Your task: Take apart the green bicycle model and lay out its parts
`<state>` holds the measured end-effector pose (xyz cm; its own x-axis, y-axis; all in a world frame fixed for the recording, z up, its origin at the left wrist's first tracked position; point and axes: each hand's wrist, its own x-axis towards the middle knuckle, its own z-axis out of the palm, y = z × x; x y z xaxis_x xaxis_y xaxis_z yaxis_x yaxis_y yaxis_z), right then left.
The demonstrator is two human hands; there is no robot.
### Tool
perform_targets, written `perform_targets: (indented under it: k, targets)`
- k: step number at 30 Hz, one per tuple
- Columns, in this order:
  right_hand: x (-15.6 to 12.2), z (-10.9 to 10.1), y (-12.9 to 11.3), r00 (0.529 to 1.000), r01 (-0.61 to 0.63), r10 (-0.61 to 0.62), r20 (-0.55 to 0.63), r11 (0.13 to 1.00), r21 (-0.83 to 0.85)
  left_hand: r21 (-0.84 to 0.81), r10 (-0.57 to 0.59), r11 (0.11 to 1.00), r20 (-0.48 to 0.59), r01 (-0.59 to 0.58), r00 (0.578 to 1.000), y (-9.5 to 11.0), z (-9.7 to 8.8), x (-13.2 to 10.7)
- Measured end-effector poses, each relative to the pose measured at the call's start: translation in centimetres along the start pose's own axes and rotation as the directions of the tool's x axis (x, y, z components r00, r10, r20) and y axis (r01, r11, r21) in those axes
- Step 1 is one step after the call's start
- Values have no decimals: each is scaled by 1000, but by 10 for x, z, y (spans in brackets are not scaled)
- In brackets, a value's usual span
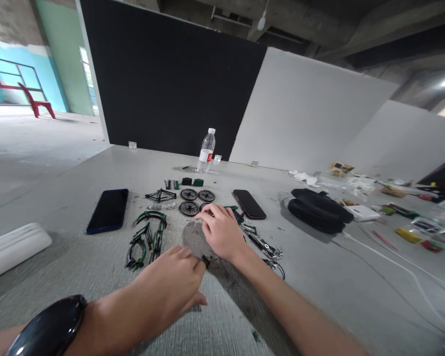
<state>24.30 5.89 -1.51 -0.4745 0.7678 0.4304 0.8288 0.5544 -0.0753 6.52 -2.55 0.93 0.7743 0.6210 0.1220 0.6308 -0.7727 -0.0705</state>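
Observation:
My left hand is low over the table with its fingers curled, thumb sticking out to the side. A small dark green part shows at its fingers; its exact kind is unclear. Farther forward, my right hand reaches with bent, slightly parted fingers beside several black toy bicycle wheels, partly covering one. Nothing shows in its fingers. Left of the hands lie green curved mudguards and a black-green ring-shaped piece. A small bicycle frame is behind them. Silver-and-black bicycle parts lie to the right.
Phones lie left and right of the parts. Behind stands a water bottle before a black panel. A black case, white cables and clutter are at right; a white object is at left.

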Motion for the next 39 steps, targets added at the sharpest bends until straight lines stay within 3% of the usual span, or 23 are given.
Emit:
perform_targets:
  k: [9, 20, 32, 39]
  targets:
    - [1, 7, -4, 993, 12, -11, 121, 1000, -14, 10, 5, 1000, -26, -4, 1000, 1, 4, -2]
    - [1, 9, -4, 994, 5, -1, 112, 999, -33, -1, -10, 1000, 25, 10, 1000, 1, -1, 0]
    - [1, 9, -3, 995, 18, -15, 95, 999, -34, -33, -12, 999, -37, 11, 999, 0, 4, -3]
    - [1, 8, -3, 994, 16, -13, 105, 999, -28, -26, -4, 1000, -13, 4, 1000, 1, -1, -2]
